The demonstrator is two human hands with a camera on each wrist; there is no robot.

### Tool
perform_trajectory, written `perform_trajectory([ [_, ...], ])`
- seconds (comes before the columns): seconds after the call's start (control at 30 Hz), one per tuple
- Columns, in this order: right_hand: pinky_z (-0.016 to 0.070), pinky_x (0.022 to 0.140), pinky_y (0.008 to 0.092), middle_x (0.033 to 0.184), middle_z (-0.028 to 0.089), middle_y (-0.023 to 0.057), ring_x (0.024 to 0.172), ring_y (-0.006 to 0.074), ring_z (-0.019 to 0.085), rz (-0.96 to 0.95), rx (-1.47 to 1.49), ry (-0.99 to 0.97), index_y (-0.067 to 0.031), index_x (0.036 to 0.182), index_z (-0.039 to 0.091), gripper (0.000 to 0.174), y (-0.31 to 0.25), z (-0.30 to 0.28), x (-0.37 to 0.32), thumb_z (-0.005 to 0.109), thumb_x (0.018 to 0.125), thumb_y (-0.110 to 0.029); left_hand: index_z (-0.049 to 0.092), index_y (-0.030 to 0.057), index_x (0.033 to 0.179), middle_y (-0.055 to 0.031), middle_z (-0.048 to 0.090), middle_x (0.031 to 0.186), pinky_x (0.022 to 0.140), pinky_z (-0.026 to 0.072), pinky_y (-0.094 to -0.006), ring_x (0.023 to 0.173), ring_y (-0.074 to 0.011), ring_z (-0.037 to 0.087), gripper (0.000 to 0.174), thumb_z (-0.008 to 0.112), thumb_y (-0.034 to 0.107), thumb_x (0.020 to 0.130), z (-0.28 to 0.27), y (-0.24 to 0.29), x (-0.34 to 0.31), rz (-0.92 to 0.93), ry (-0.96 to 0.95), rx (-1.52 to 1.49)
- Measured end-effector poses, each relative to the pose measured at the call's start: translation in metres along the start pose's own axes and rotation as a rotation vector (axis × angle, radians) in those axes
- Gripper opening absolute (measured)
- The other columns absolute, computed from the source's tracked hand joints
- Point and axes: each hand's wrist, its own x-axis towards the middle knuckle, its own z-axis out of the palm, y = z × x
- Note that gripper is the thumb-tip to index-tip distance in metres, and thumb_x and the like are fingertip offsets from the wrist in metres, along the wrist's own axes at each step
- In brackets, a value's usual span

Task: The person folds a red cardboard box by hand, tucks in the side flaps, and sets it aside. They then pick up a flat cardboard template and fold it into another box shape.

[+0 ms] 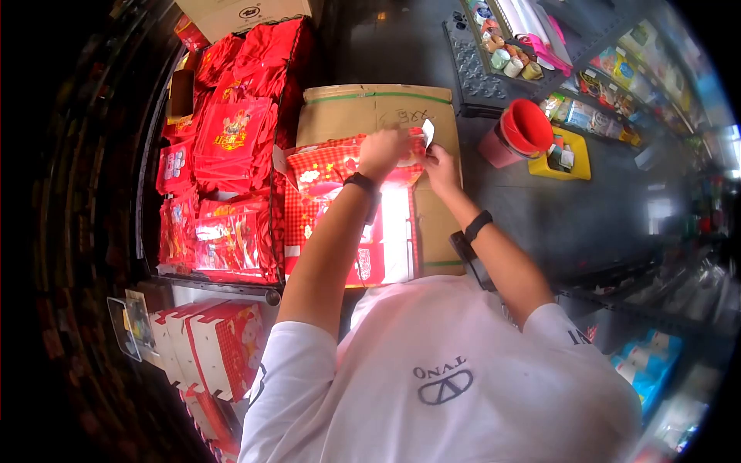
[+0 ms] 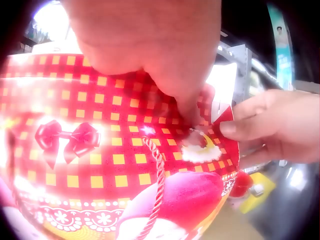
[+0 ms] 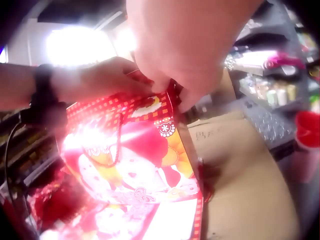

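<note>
Gift box on cardboard box; left hand at its top, right hand at its right edge. Bin of packets just left; carton behind bin, row of gift boxes before it. Right of cardboard box: buckets, basket just beside, farther right. Metal shelf behind buckets.

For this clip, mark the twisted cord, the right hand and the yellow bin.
Twisted cord (image 2: 160, 172), left wrist view: middle of its length.
Right hand (image 2: 272, 119), left wrist view: middle of the hand.
Yellow bin (image 1: 583, 160), head view: its right wall.
</note>
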Motion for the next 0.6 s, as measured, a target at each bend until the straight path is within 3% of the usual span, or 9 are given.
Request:
perform_trajectory([
  [0.1, 0.0537, 0.076, 0.0324, 0.092, 0.074, 0.0169, 0.083, 0.0177, 0.072, -0.081, -0.034, 0.035, 0.0042, 0.107, 0.068, 0.021, -0.018, -0.008, -0.008, 0.073, 0.096, -0.012, 0.072, 0.0115, 0.089, -0.0116, 0.072, 0.098, 0.072, 0.0581, -0.0476, 0.088, -0.0329, 0.073, 0.016, 0.07, 0.027, 0.086, 0.008, 0.0, 0.0, 0.022, 0.051, 0.002],
  [0.23, 0.0519, 0.072, 0.0327, 0.084, 0.069, 0.0185, 0.079, 0.0133, 0.068, -0.095, -0.049, -0.009, 0.0045, 0.102, 0.067, 0.018, -0.017, -0.006, -0.007, 0.069, 0.098, -0.013, 0.073, 0.0105, 0.091, -0.0113, 0.071, 0.096, 0.072, 0.0577, -0.0475, 0.088, -0.0332, 0.072, 0.017, 0.071, 0.027, 0.088, 0.008, -0.001, 0.002, -0.006, 0.026, 0.021],
  [0.33, 0.0531, 0.075, 0.0323, 0.088, 0.072, 0.0161, 0.085, 0.0108, 0.068, -0.055, -0.066, -0.098, 0.0057, 0.106, 0.066, 0.016, -0.002, -0.006, 0.001, 0.068, 0.098, -0.008, 0.073, 0.0119, 0.097, -0.0094, 0.069, 0.097, 0.075, 0.0568, -0.047, 0.09, -0.0332, 0.07, 0.019, 0.069, 0.03, 0.093, 0.015, -0.008, 0.003, 0.0, 0.015, 0.022],
  [0.43, 0.0538, 0.079, 0.0309, 0.098, 0.074, 0.0142, 0.092, 0.0105, 0.067, -0.118, -0.036, 0.015, 0.0072, 0.11, 0.063, 0.017, -0.021, -0.009, 0.0, 0.066, 0.098, -0.005, 0.073, 0.0113, 0.097, -0.0097, 0.069, 0.097, 0.075, 0.0569, -0.0466, 0.09, -0.0331, 0.07, 0.018, 0.068, 0.029, 0.094, 0.015, -0.006, 0.003, 0.023, 0.043, 0.008],
  [0.47, 0.0539, 0.082, 0.0291, 0.105, 0.073, 0.0108, 0.096, 0.0108, 0.067, -0.061, 0.2, 0.019, 0.0079, 0.113, 0.06, 0.018, -0.014, -0.006, 0.006, 0.065, 0.099, -0.002, 0.073, 0.0111, 0.097, -0.0098, 0.07, 0.097, 0.075, 0.057, -0.0464, 0.09, -0.0332, 0.07, 0.018, 0.068, 0.028, 0.094, 0.014, -0.004, 0.002, 0.031, 0.051, 0.012],
  [0.57, 0.0535, 0.082, 0.028, 0.104, 0.073, 0.0079, 0.094, 0.0117, 0.068, -0.058, 0.198, -0.138, 0.0076, 0.113, 0.061, 0.016, -0.013, -0.017, 0.016, 0.062, 0.1, -0.002, 0.073, 0.0108, 0.096, -0.0101, 0.07, 0.097, 0.076, 0.0573, -0.0463, 0.091, -0.033, 0.071, 0.016, 0.067, 0.026, 0.094, 0.01, 0.001, -0.001, 0.036, 0.065, 0.029],
  [0.6, 0.0512, 0.074, 0.0264, 0.099, 0.071, 0.0024, 0.085, 0.0089, 0.064, -0.075, 0.177, -0.145, 0.0052, 0.113, 0.063, 0.014, -0.014, -0.018, 0.015, 0.06, 0.102, -0.003, 0.072, 0.0107, 0.095, -0.0101, 0.07, 0.097, 0.076, 0.0574, -0.0463, 0.091, -0.0329, 0.071, 0.016, 0.067, 0.025, 0.094, 0.01, 0.001, -0.001, 0.035, 0.068, 0.035],
])
